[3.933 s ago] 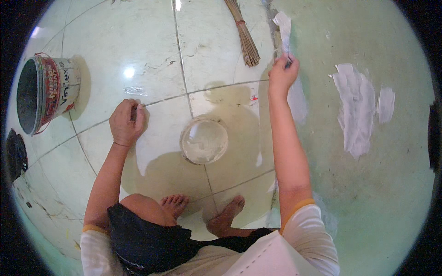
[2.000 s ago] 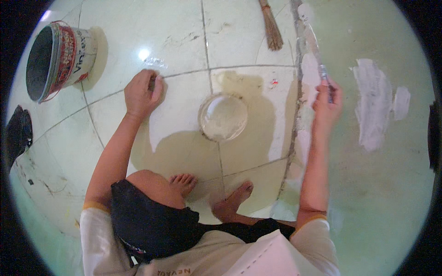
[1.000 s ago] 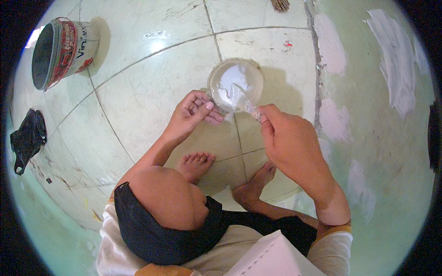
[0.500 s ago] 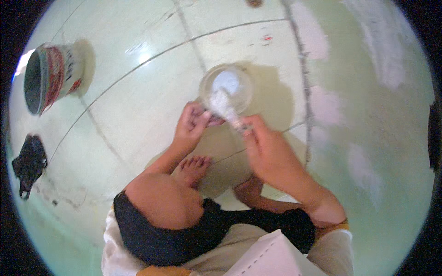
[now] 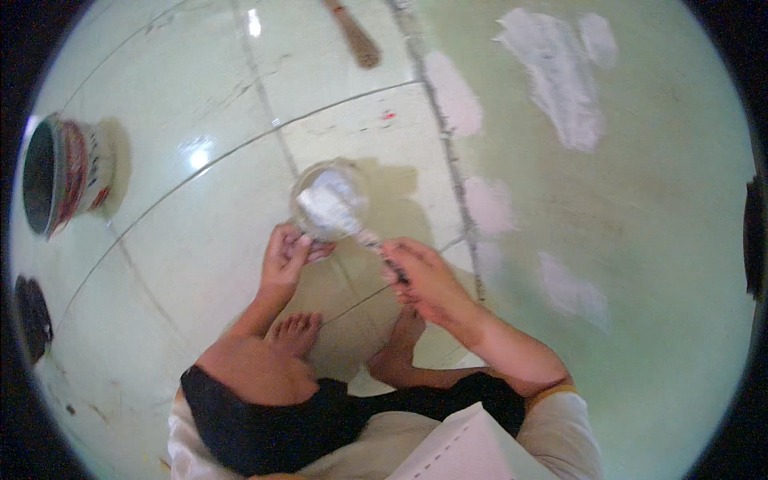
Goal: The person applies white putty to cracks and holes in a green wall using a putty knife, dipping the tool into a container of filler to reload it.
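Before the person's bare feet (image 5: 296, 332), over the tiled floor (image 5: 216, 248), is a round tub (image 5: 361, 179) of white paste (image 5: 339, 185). At its mouth a paste-coated spatula (image 5: 367, 237) slants, its handle clasped in the right hand (image 5: 430, 282). The left hand (image 5: 284, 258) touches the tub's near side with bent fingers; owing to blur, whether it grips or merely steadies cannot be told. Farther out, a bundled broom (image 5: 354, 36) lies beyond the tub, a pail (image 5: 93, 166) stands at left, and white patches (image 5: 556, 84) mark the green surface (image 5: 656, 240) at right.
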`<act>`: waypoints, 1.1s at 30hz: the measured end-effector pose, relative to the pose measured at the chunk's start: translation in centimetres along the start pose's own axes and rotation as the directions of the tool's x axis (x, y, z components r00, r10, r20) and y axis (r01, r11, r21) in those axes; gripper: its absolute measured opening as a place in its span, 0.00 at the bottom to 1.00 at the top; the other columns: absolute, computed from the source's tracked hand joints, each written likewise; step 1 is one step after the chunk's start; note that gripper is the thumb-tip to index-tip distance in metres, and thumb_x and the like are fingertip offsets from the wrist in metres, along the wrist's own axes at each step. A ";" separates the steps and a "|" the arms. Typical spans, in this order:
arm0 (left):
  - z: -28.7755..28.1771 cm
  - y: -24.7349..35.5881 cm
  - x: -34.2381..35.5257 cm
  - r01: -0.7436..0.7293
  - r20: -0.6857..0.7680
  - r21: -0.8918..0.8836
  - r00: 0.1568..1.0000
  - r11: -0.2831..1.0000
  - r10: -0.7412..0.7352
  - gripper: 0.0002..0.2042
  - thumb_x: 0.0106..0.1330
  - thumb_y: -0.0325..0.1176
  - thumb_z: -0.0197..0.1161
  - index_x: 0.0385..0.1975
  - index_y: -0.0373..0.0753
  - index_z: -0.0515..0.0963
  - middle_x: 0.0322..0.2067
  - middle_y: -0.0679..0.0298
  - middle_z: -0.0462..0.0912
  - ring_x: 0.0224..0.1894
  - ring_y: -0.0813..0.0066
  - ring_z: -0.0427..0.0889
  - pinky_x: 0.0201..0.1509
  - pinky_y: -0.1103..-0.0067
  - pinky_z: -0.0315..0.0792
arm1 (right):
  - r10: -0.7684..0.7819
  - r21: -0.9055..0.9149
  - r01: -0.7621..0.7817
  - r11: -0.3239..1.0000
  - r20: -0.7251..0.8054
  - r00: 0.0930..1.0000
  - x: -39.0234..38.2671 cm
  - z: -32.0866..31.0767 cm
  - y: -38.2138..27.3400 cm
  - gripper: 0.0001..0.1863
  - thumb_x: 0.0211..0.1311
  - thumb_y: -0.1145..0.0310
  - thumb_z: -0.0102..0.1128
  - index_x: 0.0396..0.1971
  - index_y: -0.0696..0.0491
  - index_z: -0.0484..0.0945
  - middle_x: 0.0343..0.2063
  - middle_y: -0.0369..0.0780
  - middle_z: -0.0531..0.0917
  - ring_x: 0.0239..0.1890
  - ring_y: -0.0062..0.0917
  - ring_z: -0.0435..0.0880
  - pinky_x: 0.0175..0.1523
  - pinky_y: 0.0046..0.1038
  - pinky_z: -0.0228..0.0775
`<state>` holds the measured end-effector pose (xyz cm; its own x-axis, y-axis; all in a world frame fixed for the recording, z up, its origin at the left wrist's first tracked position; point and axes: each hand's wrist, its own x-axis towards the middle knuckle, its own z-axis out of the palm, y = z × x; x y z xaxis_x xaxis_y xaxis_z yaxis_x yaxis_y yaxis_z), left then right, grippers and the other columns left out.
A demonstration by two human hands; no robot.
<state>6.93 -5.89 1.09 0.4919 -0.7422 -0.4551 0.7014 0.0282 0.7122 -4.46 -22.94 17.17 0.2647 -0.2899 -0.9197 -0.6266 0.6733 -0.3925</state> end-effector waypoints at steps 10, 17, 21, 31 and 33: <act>-0.6 0.8 1.3 -0.086 0.004 0.028 0.996 0.996 0.086 0.09 0.76 0.32 0.53 0.47 0.35 0.66 0.41 0.55 0.81 0.44 0.63 0.84 0.51 0.67 0.81 | -0.174 0.205 0.152 0.967 0.093 0.980 -1.3 -2.8 -1.0 0.09 0.73 0.63 0.51 0.41 0.52 0.74 0.30 0.35 0.80 0.20 0.13 0.71 0.19 0.16 0.57; -5.0 6.1 3.9 -0.191 -0.111 0.842 0.853 0.504 0.510 0.11 0.73 0.37 0.57 0.34 0.34 0.75 0.23 0.58 0.79 0.26 0.74 0.79 0.31 0.76 0.71 | -0.441 0.093 0.447 0.890 -0.073 0.894 3.1 -4.7 -6.5 0.09 0.71 0.61 0.54 0.39 0.51 0.75 0.26 0.32 0.77 0.20 0.12 0.70 0.22 0.17 0.58; -9.8 9.5 7.7 -0.135 -0.095 0.951 0.729 0.279 0.678 0.11 0.72 0.38 0.57 0.35 0.36 0.77 0.23 0.57 0.78 0.23 0.66 0.77 0.30 0.72 0.72 | -0.567 0.026 0.570 0.821 -0.071 0.821 8.3 -4.6 -13.6 0.07 0.68 0.64 0.59 0.35 0.50 0.75 0.23 0.29 0.73 0.18 0.11 0.66 0.21 0.17 0.55; -10.3 10.2 9.2 -0.073 -0.006 0.994 0.735 0.087 0.678 0.11 0.68 0.40 0.60 0.34 0.37 0.77 0.26 0.57 0.80 0.27 0.61 0.80 0.33 0.70 0.74 | -0.624 0.098 0.626 0.774 -0.050 0.780 22.3 -3.3 -26.3 0.08 0.67 0.65 0.59 0.33 0.53 0.74 0.21 0.30 0.70 0.18 0.12 0.65 0.18 0.18 0.51; -10.1 10.3 9.2 -0.078 -0.002 0.993 0.743 0.089 0.670 0.10 0.68 0.39 0.61 0.34 0.37 0.77 0.27 0.58 0.79 0.27 0.61 0.80 0.33 0.70 0.74 | -0.603 0.165 0.599 0.784 -0.031 0.797 24.1 -3.2 -27.7 0.08 0.68 0.65 0.57 0.34 0.54 0.74 0.21 0.30 0.70 0.18 0.12 0.65 0.18 0.18 0.50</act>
<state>23.90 -5.64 -1.18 0.8360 -0.5310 0.1380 -0.4879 -0.6045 0.6298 16.90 -50.74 5.89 0.5660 -0.6579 -0.4968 -0.2121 0.4662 -0.8589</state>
